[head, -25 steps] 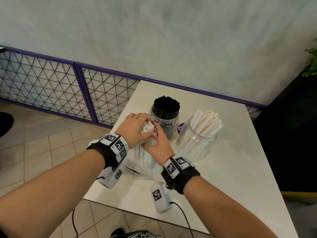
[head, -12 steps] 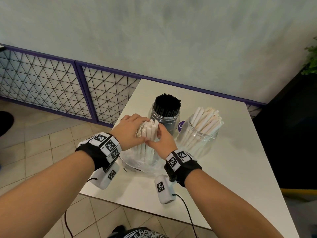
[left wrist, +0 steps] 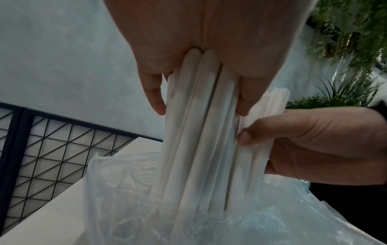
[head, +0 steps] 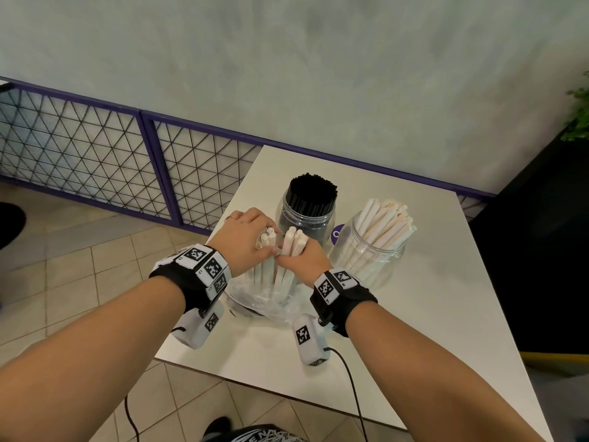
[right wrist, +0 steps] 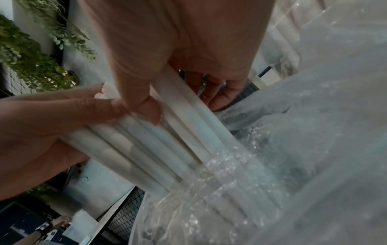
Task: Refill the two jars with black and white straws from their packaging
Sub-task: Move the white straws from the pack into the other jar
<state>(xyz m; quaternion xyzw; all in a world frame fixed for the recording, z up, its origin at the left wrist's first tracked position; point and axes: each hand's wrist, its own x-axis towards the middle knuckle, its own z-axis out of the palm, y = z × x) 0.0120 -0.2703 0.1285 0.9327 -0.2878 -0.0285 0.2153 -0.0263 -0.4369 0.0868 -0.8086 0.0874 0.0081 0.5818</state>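
Observation:
A clear jar packed with black straws stands at the table's middle. Right of it a second clear jar holds white straws. In front of them, white straws stand upright in a crumpled clear plastic bag. My left hand grips one part of the bundle near its top. My right hand grips the other part beside it. A narrow gap shows between the two parts.
The white table ends close to my wrists at the front and left. A purple-framed wire fence runs behind and to the left, over a tiled floor. A dark counter with green plants stands on the right.
The white straws have risen out of the bag between both hands. The bundle has split into two parts, one in each hand.

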